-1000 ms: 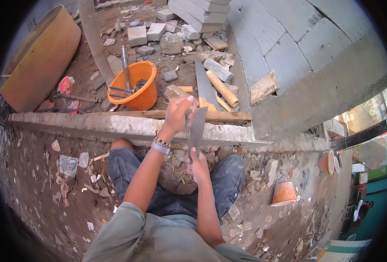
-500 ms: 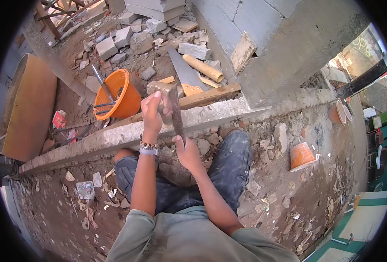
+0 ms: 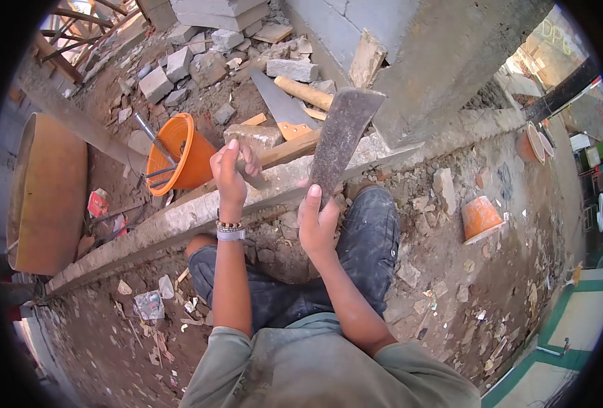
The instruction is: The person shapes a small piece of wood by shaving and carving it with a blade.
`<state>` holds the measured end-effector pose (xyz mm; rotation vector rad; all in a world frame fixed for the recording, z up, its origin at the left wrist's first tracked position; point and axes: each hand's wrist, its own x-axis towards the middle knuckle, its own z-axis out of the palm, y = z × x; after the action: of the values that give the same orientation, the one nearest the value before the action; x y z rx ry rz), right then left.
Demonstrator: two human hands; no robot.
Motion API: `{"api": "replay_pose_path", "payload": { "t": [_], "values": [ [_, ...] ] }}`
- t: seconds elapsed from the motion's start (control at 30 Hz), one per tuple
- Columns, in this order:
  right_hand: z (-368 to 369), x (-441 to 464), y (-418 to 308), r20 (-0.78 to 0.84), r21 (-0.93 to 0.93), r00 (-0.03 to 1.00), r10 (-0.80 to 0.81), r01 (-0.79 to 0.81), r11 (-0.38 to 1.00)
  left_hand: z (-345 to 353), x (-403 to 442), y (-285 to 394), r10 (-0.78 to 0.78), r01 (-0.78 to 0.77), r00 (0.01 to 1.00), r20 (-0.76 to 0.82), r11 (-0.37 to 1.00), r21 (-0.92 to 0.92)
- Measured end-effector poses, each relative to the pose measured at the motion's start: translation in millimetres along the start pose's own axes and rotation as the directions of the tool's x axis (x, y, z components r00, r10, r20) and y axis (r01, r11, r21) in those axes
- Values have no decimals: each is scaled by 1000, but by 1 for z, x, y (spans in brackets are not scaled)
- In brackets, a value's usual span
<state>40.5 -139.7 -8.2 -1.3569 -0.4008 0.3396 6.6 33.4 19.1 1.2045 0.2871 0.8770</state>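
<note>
While right hand [image 3: 318,228] grips broad blade [image 3: 345,129] slanting up-right; left hand [image 3: 229,173] upright; fingers curled; grasp unclear

Pretty clearly a building site we're on: bare dirt [image 3: 111,340] littered with rubble [image 3: 208,70], an unplastered grey block wall [image 3: 393,24], more blocks [image 3: 223,15] stacked near it and a raw concrete beam [image 3: 172,221] along the ground. We've also got a handsaw [image 3: 274,97] lying amongst the mess.
</note>
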Motion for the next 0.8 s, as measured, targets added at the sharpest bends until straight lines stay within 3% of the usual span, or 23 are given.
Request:
{"api": "replay_pose_path", "payload": {
  "t": [0.1, 0.13, 0.23, 0.33, 0.4, 0.47, 0.53, 0.63, 0.73, 0.8],
  "values": [
    [15, -14, 51, 66, -438, 991, -112, 130, 889, 0, 0, -1, -8, 8, 1000, 9, 1000, 7],
    [13, -20, 52, 188, -561, 944, 271, -124, 818, -2, 0, -1, -4, 4, 1000, 23, 1000, 1],
    [16, -24, 56, 181, -575, 941, 286, -134, 807, -1, 0, -3, 5, -6, 999, 34, 1000, 9],
    [2, -10, 55, 331, -463, 865, 378, -200, 863, -3, -3, -4, -10, 10, 1000, 5, 1000, 10],
    [-4, 0, 45, 334, -404, 835, 436, -291, 867, 2, 7, -3, -3, 3, 1000, 1, 1000, 4],
    [-7, 0, 43, 331, -388, 863, 382, -245, 888, 5, 8, -2, -20, 20, 1000, -5, 1000, 16],
    [-7, 0, 44, 322, -418, 927, 193, -44, 907, 6, 8, -2, -16, 15, 1000, 27, 1000, 21],
    [0, -3, 9, 238, -353, 968, 77, 12, 935, 3, 8, 1, -17, 17, 999, 31, 1000, -2],
    [12, -6, -21, 125, -208, 987, 103, -76, 975, -2, 10, -2, -37, 38, 999, 17, 999, -39],
    [19, -9, 2, 115, -309, 991, 69, -31, 951, -2, 10, -3, -44, 44, 999, 9, 999, -32]
  ]
}}
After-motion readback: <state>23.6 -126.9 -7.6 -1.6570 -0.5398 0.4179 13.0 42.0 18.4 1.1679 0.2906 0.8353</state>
